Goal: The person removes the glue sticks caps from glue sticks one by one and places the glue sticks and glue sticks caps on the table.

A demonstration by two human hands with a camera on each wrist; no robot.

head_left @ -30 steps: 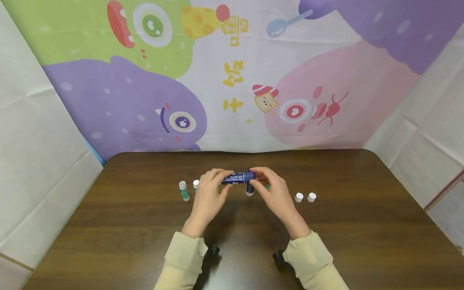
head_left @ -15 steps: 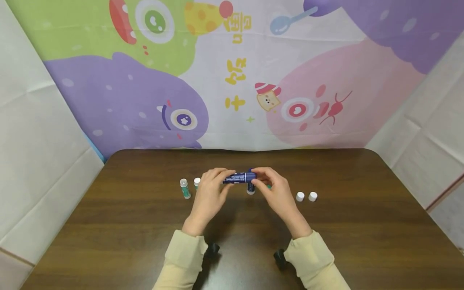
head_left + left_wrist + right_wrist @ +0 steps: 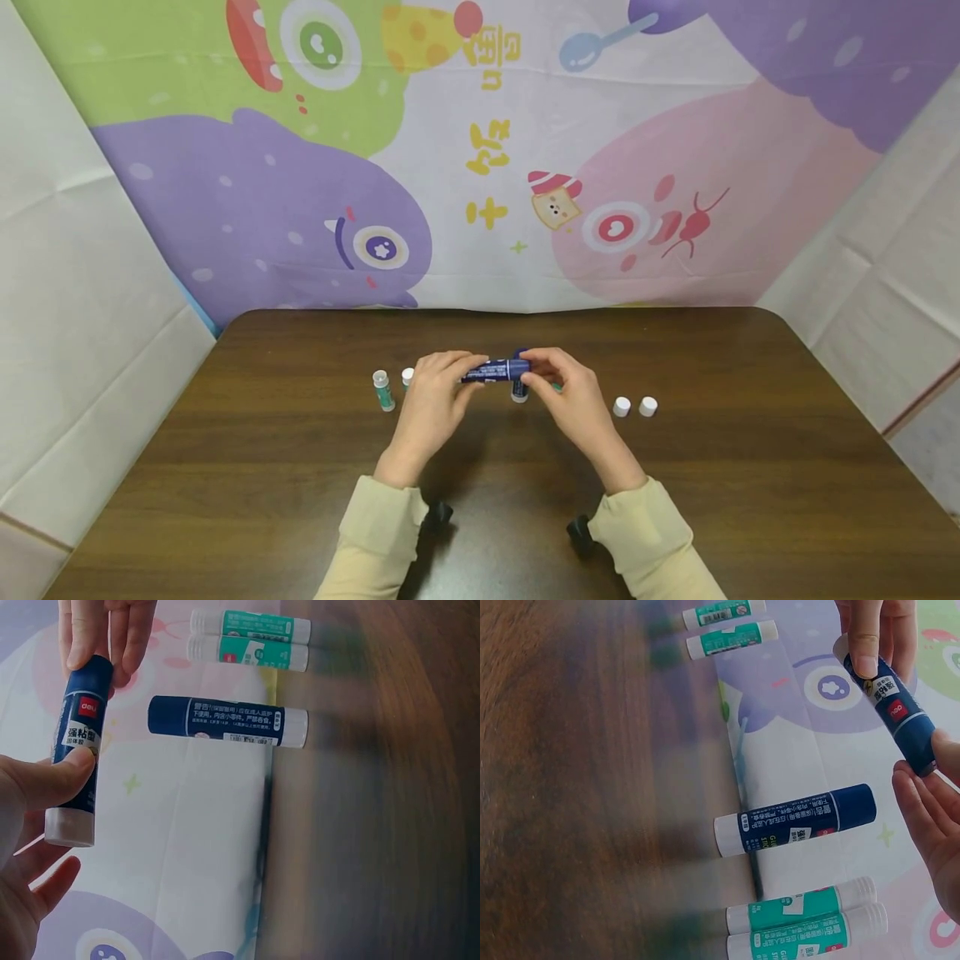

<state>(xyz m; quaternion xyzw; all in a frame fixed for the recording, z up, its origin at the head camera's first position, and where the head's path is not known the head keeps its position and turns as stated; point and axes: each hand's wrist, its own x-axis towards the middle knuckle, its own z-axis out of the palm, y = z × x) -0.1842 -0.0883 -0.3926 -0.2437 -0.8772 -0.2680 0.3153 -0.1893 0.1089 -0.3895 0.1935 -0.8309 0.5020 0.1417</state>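
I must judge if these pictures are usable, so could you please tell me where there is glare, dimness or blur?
Head view: bright, with a faint sheen on the tabletop between the sleeves; left wrist view: dimmer, tabletop smeared in places, but the held glue stick fairly sharp; right wrist view: also dim, tabletop hazy beside the standing glue sticks.

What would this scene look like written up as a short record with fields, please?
Held item: navy glue stick, raised above the table, dark blue cap on
Left hand: grips its body near the white end
Right hand: pinches its cap
Standing between hands: second navy glue stick, capped
Green glue sticks: left pair; right pair, tops uncapped
Loose items: two white caps, at right
Backdrop: cartoon-printed sheet
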